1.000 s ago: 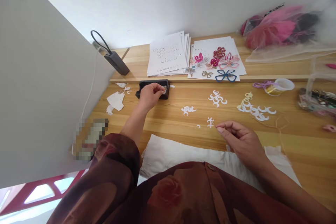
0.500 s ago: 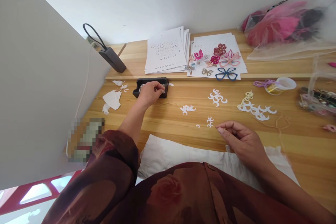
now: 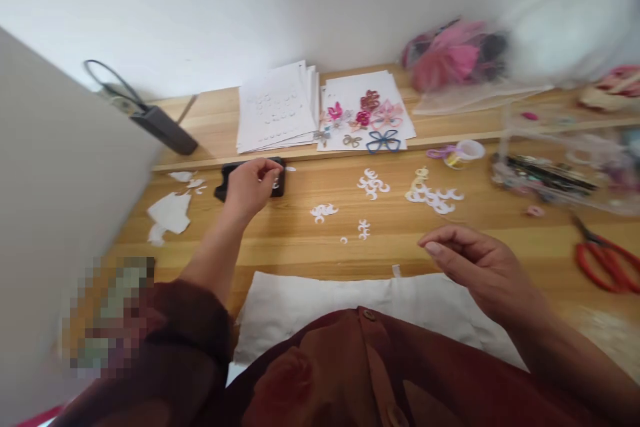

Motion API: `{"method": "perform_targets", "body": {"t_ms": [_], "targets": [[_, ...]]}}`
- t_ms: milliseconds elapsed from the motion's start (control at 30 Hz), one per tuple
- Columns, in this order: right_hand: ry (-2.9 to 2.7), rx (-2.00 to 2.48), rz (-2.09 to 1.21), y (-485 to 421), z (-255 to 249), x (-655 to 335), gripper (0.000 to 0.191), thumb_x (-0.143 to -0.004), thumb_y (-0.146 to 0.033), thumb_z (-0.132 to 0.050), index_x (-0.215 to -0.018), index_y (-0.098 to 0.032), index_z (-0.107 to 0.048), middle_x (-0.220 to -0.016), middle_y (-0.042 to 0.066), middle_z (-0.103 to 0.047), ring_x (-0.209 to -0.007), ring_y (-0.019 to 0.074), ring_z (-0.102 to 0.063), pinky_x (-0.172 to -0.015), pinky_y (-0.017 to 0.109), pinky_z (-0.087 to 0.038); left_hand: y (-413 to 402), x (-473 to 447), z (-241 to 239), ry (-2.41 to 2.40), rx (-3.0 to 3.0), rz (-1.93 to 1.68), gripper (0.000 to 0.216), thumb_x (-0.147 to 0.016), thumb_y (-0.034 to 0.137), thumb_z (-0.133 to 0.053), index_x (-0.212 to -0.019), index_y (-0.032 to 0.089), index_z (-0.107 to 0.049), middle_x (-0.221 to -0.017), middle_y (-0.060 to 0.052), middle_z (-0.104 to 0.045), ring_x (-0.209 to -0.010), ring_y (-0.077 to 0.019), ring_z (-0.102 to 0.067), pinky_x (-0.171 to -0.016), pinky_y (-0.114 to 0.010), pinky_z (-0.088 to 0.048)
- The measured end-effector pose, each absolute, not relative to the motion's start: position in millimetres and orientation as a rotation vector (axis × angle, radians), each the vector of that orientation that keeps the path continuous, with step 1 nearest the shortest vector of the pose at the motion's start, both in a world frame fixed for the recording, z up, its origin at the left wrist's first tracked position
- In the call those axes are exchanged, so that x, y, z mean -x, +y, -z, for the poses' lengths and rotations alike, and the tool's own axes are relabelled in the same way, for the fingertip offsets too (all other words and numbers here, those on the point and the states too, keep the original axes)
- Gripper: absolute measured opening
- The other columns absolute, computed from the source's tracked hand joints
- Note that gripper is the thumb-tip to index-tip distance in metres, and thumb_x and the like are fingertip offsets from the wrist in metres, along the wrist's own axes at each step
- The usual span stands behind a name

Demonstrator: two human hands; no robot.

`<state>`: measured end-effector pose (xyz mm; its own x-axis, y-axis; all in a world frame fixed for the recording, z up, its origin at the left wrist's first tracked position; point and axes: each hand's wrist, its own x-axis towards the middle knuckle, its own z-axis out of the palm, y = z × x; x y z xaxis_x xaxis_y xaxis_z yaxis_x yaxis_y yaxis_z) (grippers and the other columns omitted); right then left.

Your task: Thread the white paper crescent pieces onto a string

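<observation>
My left hand (image 3: 251,188) is above a small black tray (image 3: 281,188) and partly covers it. Its thumb and forefinger are pinched together. A tiny pale shiny bit (image 3: 275,183) shows at the fingertips, too small to name. My right hand (image 3: 467,263) hovers over the table's front part, thumb and forefinger pressed together. Whatever lies between them, if anything, is too small to make out. Between the hands lie white paper crescents in small piles (image 3: 324,211), (image 3: 373,184), with a smaller group (image 3: 364,229) and one single crescent (image 3: 344,240) nearer me.
Further right lie more crescents (image 3: 440,200), a white cup (image 3: 470,150) and red-handled scissors (image 3: 607,263). Paper sheets (image 3: 277,107) and flower and butterfly ornaments (image 3: 370,100) rest on the raised back ledge. A white cloth (image 3: 320,293) lies along the front edge; torn paper (image 3: 170,213) is at left.
The view has swung right, bringing the scissors into sight. My left hand stays pinched at the black tray. My right hand has shifted right, away from the small crescents.
</observation>
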<state>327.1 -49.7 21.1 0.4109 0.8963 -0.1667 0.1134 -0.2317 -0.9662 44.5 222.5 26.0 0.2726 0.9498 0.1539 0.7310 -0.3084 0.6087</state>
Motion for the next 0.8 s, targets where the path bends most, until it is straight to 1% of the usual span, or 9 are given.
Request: {"method": "perform_targets", "body": {"t_ms": [100,200,267,300,367,433,567,667,800], "targets": [[-1.058,1.833,-0.917,-70.9,-23.7,-351.8,0.035,-0.088,-0.057,-0.073,-0.089,-0.022,-0.077,-0.073,0.002,-0.066,-0.062,0.0143,-0.053,-0.056,0.028,-0.042,211.6,-75.5,-29.7,1.32,-2.17,-0.638,0.024,-0.088,0.036,-0.066,-0.097,0.019,-0.081,-0.079,-0.003,-0.076,-0.067,-0.0175,-0.061,-0.071,-0.03,-0.048],[-1.087,2.082,-0.705,-95.8,-20.9,-386.2,0.038,-0.091,-0.058,-0.065,-0.091,-0.022,-0.076,-0.07,0.002,-0.066,-0.059,0.0155,-0.054,-0.055,0.029,-0.041,198.6,-120.6,-30.8,1.124,-2.237,-0.489,0.019,-0.087,0.034,-0.069,-0.093,0.02,-0.081,-0.081,-0.004,-0.077,-0.068,-0.0173,-0.062,-0.071,-0.031,-0.047],[-1.044,2.257,-0.5,-112.0,-18.4,-410.5,0.037,-0.089,-0.057,-0.064,-0.093,-0.023,-0.076,-0.069,0.002,-0.067,-0.056,0.0167,-0.055,-0.055,0.031,-0.04,191.1,-154.2,-29.8,1.013,-2.284,-0.379,0.014,-0.087,0.03,-0.07,-0.089,0.021,-0.081,-0.082,-0.004,-0.078,-0.072,-0.0182,-0.065,-0.072,-0.031,-0.047],[-1.019,2.34,-0.402,-119.2,-17.5,-421.9,0.036,-0.086,-0.056,-0.065,-0.093,-0.023,-0.076,-0.072,0.003,-0.07,-0.056,0.0179,-0.057,-0.056,0.032,-0.041,188.6,-170.9,-28.7,0.97,-2.303,-0.345,0.012,-0.086,0.028,-0.071,-0.088,0.022,-0.082,-0.083,-0.004,-0.079,-0.074,-0.0185,-0.066,-0.073,-0.031,-0.047],[-0.944,2.493,-0.238,-131.6,-17.2,-441.8,0.031,-0.081,-0.052,-0.068,-0.092,-0.024,-0.075,-0.08,0.006,-0.074,-0.062,0.0215,-0.063,-0.06,0.035,-0.044,186.4,-202.3,-25.4,0.894,-2.31,-0.288,0.01,-0.085,0.023,-0.072,-0.084,0.023,-0.081,-0.082,-0.003,-0.079,-0.074,-0.0184,-0.067,-0.074,-0.031,-0.048],[-0.859,2.617,-0.159,-141.4,-19.0,-456.4,0.026,-0.08,-0.048,-0.069,-0.089,-0.023,-0.073,-0.085,0.008,-0.075,-0.07,0.025,-0.066,-0.064,0.037,-0.044,187.4,-230.6,-21.3,0.854,-2.287,-0.249,0.009,-0.083,0.02,-0.072,-0.081,0.022,-0.081,-0.077,-0.003,-0.077,-0.071,-0.0182,-0.065,-0.074,-0.031,-0.049],[-0.718,2.792,-0.152,-153.7,-23.6,-474.6,0.03,-0.082,-0.053,-0.07,-0.087,-0.023,-0.071,-0.083,0.01,-0.074,-0.075,0.028,-0.067,-0.065,0.037,-0.042,194.0,-278.0,-12.0,0.892,-2.224,-0.263,0.008,-0.078,0.018,-0.075,-0.078,0.023,-0.081,-0.069,-0.002,-0.071,-0.068,-0.0199,-0.064,-0.073,-0.033,-0.049],[-0.653,2.834,-0.217,-157.2,-23.3,-484.5,0.028,-0.081,-0.05,-0.072,-0.088,-0.023,-0.069,-0.084,0.009,-0.075,-0.078,0.0286,-0.069,-0.065,0.036,-0.042,197.5,-303.4,-6.3,0.915,-2.165,-0.264,0.011,-0.077,0.014,-0.075,-0.077,0.022,-0.081,-0.064,-0.002,-0.068,-0.069,-0.0205,-0.064,-0.074,-0.034,-0.049],[-0.61,2.859,-0.253,-157.3,-20.0,-494.5,0.023,-0.077,-0.045,-0.078,-0.081,-0.024,-0.068,-0.08,0.01,-0.075,-0.073,0.0292,-0.068,-0.061,0.036,-0.041,197.5,-322.3,-1.8,0.918,-2.14,-0.235,0.009,-0.08,0.015,-0.075,-0.08,0.021,-0.082,-0.067,-0.004,-0.071,-0.069,-0.0198,-0.065,-0.075,-0.034,-0.051]]}}
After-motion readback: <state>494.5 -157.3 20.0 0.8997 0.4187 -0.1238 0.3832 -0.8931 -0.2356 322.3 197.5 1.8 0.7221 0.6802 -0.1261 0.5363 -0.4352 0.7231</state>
